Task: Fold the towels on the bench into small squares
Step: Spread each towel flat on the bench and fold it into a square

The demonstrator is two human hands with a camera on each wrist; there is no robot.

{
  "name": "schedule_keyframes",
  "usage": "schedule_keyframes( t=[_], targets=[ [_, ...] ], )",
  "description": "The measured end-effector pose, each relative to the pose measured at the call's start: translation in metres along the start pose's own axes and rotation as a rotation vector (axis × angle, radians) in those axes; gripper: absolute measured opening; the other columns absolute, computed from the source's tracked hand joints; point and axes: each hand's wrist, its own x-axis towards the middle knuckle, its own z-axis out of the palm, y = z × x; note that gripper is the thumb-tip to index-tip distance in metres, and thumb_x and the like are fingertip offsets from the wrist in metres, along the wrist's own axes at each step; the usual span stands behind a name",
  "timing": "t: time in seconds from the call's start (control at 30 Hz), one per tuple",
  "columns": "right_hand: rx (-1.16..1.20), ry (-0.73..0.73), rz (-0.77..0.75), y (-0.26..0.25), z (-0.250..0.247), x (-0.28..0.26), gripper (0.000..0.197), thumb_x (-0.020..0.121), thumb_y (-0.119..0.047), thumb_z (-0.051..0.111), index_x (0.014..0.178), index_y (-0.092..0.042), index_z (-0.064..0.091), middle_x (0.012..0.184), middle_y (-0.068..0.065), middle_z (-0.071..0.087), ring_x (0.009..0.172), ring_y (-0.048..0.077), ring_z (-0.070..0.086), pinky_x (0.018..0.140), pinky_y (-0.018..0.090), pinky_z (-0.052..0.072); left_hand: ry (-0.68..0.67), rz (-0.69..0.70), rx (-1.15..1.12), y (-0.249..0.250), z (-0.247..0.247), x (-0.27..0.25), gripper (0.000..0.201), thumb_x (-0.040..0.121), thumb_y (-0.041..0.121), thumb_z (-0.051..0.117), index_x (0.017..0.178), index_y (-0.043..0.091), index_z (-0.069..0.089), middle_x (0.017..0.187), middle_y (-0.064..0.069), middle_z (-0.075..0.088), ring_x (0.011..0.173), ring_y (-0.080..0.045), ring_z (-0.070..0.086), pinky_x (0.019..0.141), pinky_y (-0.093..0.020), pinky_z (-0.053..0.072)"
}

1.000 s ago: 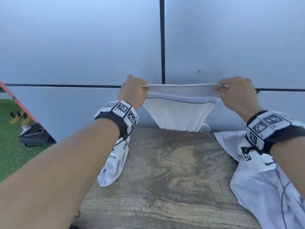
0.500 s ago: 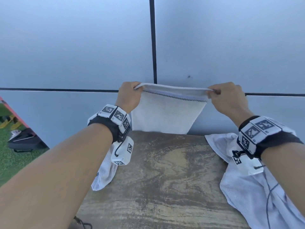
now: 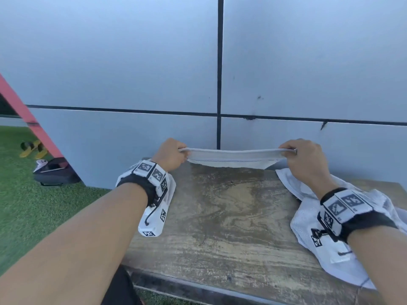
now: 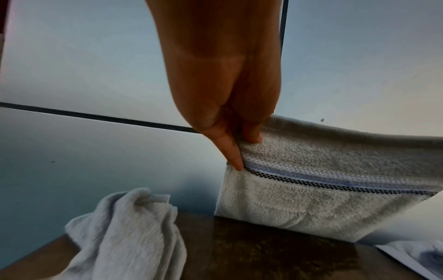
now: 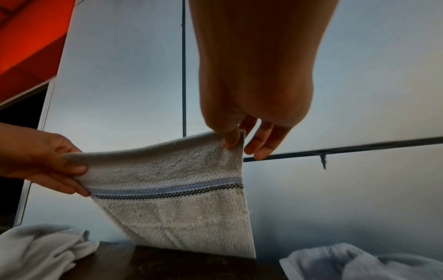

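Observation:
A white towel [image 3: 233, 158] with a blue and black checked stripe hangs stretched between both hands at the far edge of the wooden bench [image 3: 220, 216]. My left hand [image 3: 170, 154] pinches its left top corner, and the same towel [image 4: 323, 181] hangs down to the bench in the left wrist view. My right hand [image 3: 301, 156] pinches the right top corner; the towel [image 5: 172, 193] has its lower edge meeting the bench top. A crumpled white towel [image 3: 312, 219] lies on the bench's right side under my right wrist. Another crumpled towel [image 4: 129, 233] lies at the bench's left edge.
A grey panelled wall [image 3: 286, 73] rises directly behind the bench. Green turf [image 3: 33, 212] lies to the left, with a dark bag [image 3: 55, 172], yellow sandals [image 3: 33, 148] and a red slanted beam [image 3: 26, 117] on it.
Both hands have lowered the stretched towel toward the bench. Its hanging part now shows only as a thin strip in the head view, and the hands have moved slightly further apart.

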Motion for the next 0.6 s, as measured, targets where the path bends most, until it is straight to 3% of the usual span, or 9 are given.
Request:
schedule_keyframes(
  t=[0.07,0.2,0.33,0.47,0.6],
  targets=[
    [0.011,-0.003,-0.023,0.004,0.001,-0.017,0.026,0.093,-0.004,0.054,0.095,-0.019,0.075,0.088,0.002,0.065,0.086,0.026,0.057,0.070,0.031,0.040,-0.036,-0.005,0.001,-0.003,0.001,-0.020,0.016,0.089,-0.002,0.061,0.077,0.005,0.070,0.064,-0.013,0.058,0.060,-0.022,0.049,0.061,-0.029,0.038],
    [0.060,0.019,-0.006,0.004,-0.004,-0.048,0.019,0.090,-0.004,0.060,0.090,-0.016,0.075,0.081,0.004,0.068,0.079,0.027,0.060,0.069,0.028,0.037,-0.023,-0.009,-0.042,-0.010,0.002,-0.051,0.014,0.089,0.001,0.064,0.091,0.002,0.077,0.082,-0.022,0.072,0.069,-0.021,0.056,0.066,-0.029,0.043],
    [0.134,0.041,0.042,0.001,-0.015,-0.074,0.009,0.092,-0.010,0.065,0.088,-0.012,0.073,0.072,0.003,0.065,0.073,0.026,0.058,0.067,0.030,0.039,0.047,0.022,-0.087,-0.011,0.001,-0.074,0.012,0.089,0.008,0.068,0.086,0.002,0.077,0.082,-0.022,0.073,0.068,-0.020,0.057,0.067,-0.029,0.045],
    [0.183,0.035,0.052,0.000,-0.021,-0.092,0.013,0.096,-0.018,0.062,0.087,-0.011,0.067,0.080,0.009,0.068,0.078,0.029,0.060,0.071,0.036,0.043,0.059,-0.011,-0.149,-0.011,-0.001,-0.091,0.021,0.093,0.011,0.065,0.089,-0.008,0.072,0.084,-0.025,0.073,0.072,-0.021,0.064,0.073,-0.036,0.053],
    [0.218,-0.067,0.031,-0.001,-0.024,-0.114,0.021,0.099,-0.021,0.057,0.082,-0.011,0.061,0.070,0.008,0.059,0.067,0.024,0.050,0.061,0.033,0.036,0.063,-0.049,-0.164,-0.008,-0.004,-0.115,0.035,0.098,0.025,0.062,0.080,-0.005,0.065,0.079,-0.017,0.076,0.074,-0.019,0.074,0.065,-0.016,0.050]
  ],
)
